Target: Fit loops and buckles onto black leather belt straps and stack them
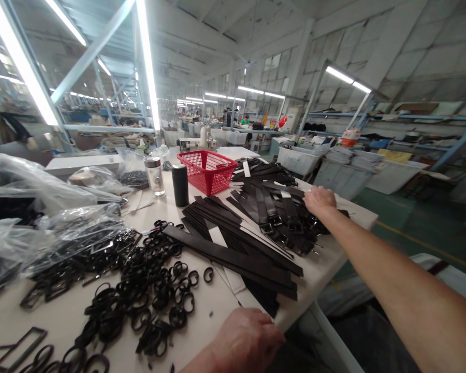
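My right hand (320, 200) reaches out to the far right of the table, with its fingers closed at the edge of a pile of black straps with buckles (274, 207). One strap runs up to its fingertips. Near the front edge of the table, my left hand (244, 336) is curled closed; its fingers face away, so anything inside them is hidden. Just beyond it lie flat black strips (236, 259), fanned out, with a white band (218, 237) across some. To its left is a heap of small black loops (155, 290).
A red plastic basket (207, 173) stands at the back, beside a black cylinder (180, 185) and a glass bottle (155, 178). Plastic bags (73, 207) and black rectangular frames (73, 264) cover the left side. White bins (301, 159) stand beyond the table's right edge.
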The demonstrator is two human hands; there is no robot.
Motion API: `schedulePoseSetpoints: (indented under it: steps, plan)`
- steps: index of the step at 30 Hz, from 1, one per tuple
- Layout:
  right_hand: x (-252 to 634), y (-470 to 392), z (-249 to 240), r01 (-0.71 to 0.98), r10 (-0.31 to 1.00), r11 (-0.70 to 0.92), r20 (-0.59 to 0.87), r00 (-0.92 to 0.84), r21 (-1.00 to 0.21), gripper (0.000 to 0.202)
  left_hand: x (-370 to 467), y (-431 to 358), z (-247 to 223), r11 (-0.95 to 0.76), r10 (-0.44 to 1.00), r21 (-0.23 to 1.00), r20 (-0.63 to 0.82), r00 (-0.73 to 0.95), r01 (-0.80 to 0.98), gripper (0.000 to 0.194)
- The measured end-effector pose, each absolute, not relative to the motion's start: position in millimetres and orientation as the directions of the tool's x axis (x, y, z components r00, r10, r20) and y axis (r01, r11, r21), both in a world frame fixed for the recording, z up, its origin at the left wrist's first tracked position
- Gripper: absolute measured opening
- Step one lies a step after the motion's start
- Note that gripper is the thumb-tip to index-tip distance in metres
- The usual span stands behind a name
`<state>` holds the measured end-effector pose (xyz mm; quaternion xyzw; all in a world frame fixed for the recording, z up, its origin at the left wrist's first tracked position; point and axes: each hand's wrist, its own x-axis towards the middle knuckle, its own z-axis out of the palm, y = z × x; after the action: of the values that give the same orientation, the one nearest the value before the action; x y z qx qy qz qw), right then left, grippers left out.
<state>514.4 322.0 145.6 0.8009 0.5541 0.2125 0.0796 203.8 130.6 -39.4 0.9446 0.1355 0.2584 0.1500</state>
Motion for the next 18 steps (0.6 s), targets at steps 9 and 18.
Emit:
schedulePoseSetpoints:
  steps: [9,18]
  plan:
    - [473,328,127,0.874,0.922,-0.386,0.098,0.374,0.294,0.054,199,125,-30,-0.899,0.405,0.354,0.442,0.801,0.259,0.013]
    - [470,332,129,0.851,0.901,-0.415,0.017,0.433,0.322,0.038,198,127,-29,-0.887,0.402,0.390,0.388,0.829,0.248,0.018]
